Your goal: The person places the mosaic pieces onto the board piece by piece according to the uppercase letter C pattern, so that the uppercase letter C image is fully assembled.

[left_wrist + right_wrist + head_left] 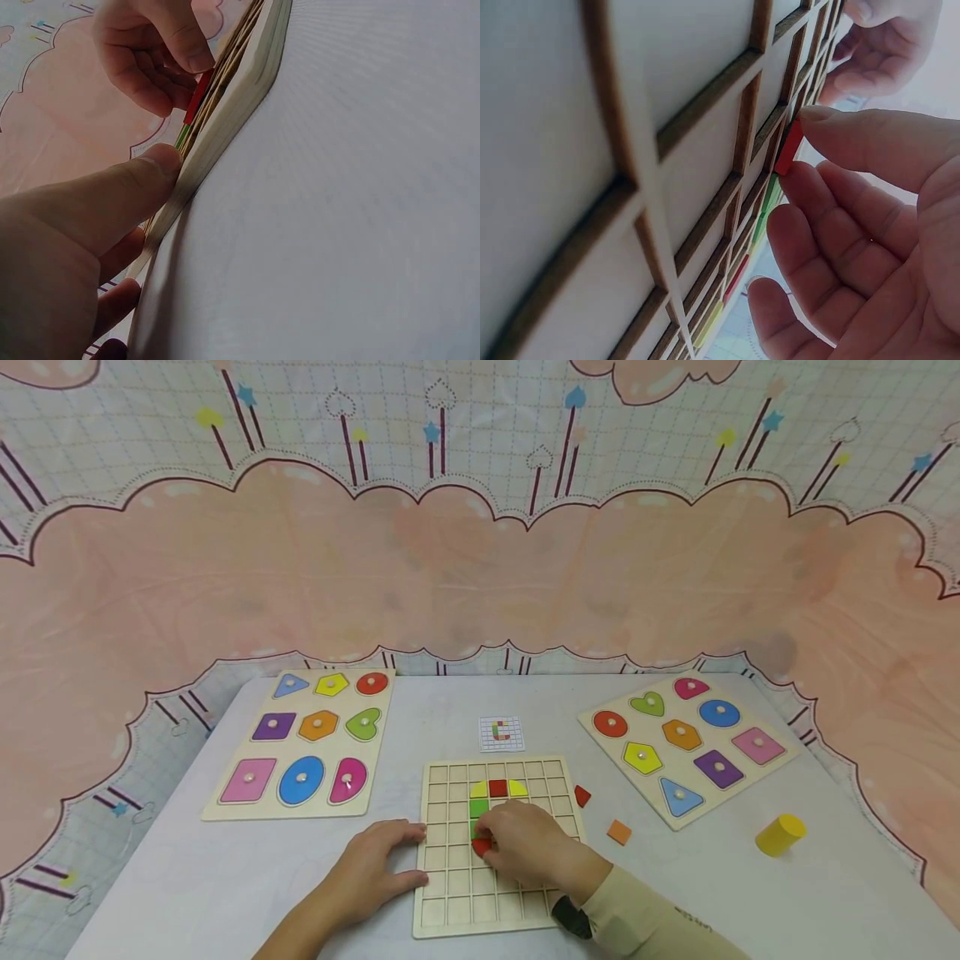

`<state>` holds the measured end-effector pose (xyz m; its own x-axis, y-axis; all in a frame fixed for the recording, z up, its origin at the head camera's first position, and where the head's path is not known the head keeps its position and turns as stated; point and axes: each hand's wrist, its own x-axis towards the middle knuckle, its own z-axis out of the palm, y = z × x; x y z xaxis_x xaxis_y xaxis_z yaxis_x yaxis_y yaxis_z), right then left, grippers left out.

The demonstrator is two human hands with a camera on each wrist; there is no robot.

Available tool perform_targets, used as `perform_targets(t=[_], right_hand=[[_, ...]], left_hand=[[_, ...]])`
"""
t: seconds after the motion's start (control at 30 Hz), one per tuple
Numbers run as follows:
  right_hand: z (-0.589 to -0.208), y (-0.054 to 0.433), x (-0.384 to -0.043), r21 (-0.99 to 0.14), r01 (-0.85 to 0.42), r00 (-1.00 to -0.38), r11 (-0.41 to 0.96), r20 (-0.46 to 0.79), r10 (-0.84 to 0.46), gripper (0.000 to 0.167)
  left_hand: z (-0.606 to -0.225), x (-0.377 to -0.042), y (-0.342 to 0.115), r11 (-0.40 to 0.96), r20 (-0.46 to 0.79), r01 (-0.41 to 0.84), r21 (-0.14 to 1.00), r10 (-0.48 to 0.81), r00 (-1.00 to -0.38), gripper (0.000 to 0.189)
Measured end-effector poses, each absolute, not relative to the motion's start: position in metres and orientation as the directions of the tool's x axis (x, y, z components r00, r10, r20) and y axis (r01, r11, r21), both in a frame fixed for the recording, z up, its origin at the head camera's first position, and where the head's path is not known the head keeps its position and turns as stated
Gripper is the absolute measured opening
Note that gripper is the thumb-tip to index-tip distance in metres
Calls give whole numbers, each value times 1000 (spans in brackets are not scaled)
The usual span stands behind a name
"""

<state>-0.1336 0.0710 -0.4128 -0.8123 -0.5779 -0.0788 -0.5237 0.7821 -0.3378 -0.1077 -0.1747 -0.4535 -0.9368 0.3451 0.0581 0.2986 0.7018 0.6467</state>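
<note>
A wooden grid board [447, 912] lies flat in front of me. My right hand [528, 847] reaches over it and pinches a red rounded piece [481, 847] between thumb and fingers, low on the grid. In the right wrist view that red piece [789, 146] sits right at the grid, under the thumb tip. Just above it are green squares [479, 808], the lower one partly hidden by the hand. A red square [498, 788] lies between two yellow rounded pieces [517, 788]. My left hand [375, 870] touches the board's left edge, thumb and fingers extended.
Behind the board lies a small pattern card [487, 744]. To the right are a loose red piece [582, 796], an orange square [618, 832] and a yellow cylinder [781, 835]. Knobbed shape puzzles stand left [288, 812] and right [675, 821] on the white table.
</note>
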Motion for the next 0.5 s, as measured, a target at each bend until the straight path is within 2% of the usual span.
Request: perform_targets(t=[0.5], right_hand=[[-413,72,-133,-321,-544,-798,775,-87,-596,16]], left_hand=[[-454,-108,-174,700,46,285,655,340,-939,41]])
